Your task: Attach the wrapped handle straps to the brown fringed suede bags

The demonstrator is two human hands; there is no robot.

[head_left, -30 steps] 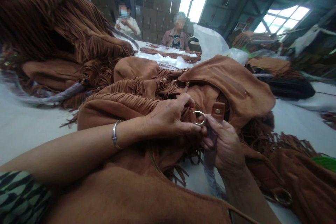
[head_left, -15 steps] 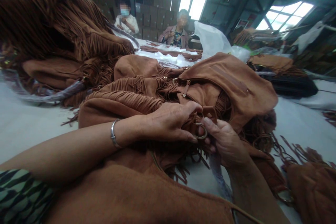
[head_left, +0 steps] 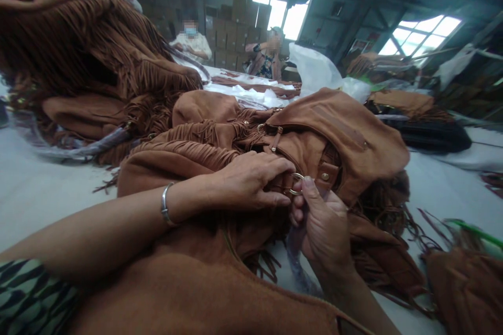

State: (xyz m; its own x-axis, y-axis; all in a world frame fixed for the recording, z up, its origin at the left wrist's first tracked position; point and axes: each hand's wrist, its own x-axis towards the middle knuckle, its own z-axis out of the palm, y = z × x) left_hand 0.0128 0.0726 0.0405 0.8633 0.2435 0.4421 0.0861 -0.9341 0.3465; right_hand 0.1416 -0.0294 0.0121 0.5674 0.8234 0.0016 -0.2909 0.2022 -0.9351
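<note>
A brown suede fringed bag (head_left: 334, 131) lies in front of me on the white table (head_left: 35, 188). My left hand (head_left: 251, 180), with a silver bangle on the wrist, is closed on the bag's strap tab beside a metal ring (head_left: 296, 184). My right hand (head_left: 320, 222) is closed too, its thumb pressed against the ring, with a strip of clear wrap (head_left: 298, 267) trailing below it. A snap tab (head_left: 325, 176) sits just right of the ring.
More fringed brown bags are heaped at the left (head_left: 90, 57), at the lower right (head_left: 463, 282) and across my lap (head_left: 204, 293). Two people (head_left: 191, 42) (head_left: 269, 55) sit at the far end. A white plastic bag (head_left: 314, 65) and stacked cartons stand behind.
My right hand has shifted slightly left and up against the ring, and my left hand has tightened over the strap tab. The bag at the lower right has slid further right.
</note>
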